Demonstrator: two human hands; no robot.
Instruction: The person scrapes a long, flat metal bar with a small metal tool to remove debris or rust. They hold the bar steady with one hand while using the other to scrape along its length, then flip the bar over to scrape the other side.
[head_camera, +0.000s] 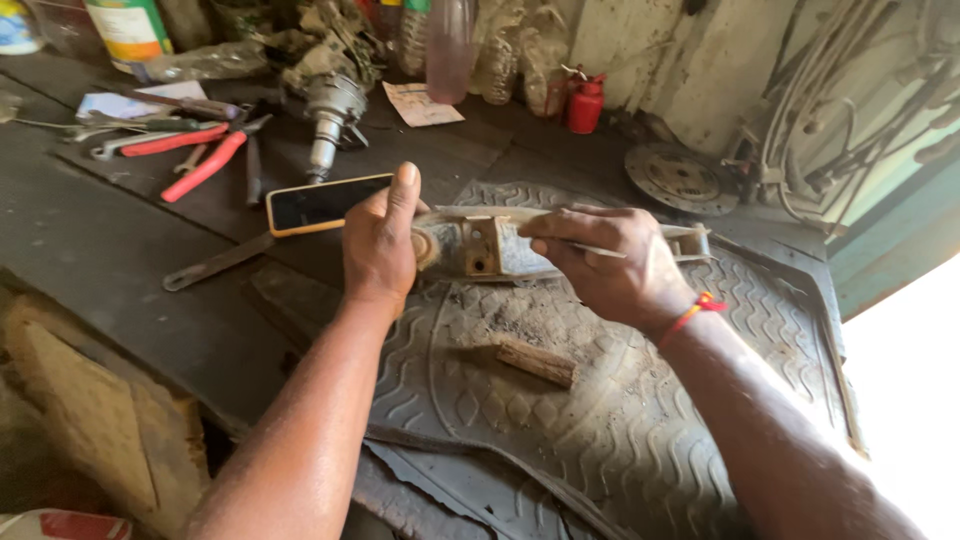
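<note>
Item: a long, dirty metal part (480, 247), pale grey with rust spots, being held level just above a ribbed rubber mat (620, 430) on a dark wooden workbench (100, 250). The left hand (380, 245) is gripping the part's rounded left end, fingers wrapped behind it and thumb lying up along the near face, wrist straight, forearm running in from the lower left. The right hand (610, 262) is lying over the part's right half, fingers pressed together and pinching a thin pale stick (600, 250) that is pointing right along the top edge; a red thread is circling that wrist, the forearm running in from the lower right. Handling note, as a judgement: the work seems to be scraping or probing the part, so the left hand is best kept clamped firm while the stick is being drawn in short, light strokes, so it does not snap or slip. Surroundings: a short wooden block (537, 362) is lying on the mat below the part; a phone in a yellow case (315, 205) is lying just behind the left hand; red-handled pliers (205, 165) and other tools are lying further left; a small red can (585, 105) is standing at the back.
</note>
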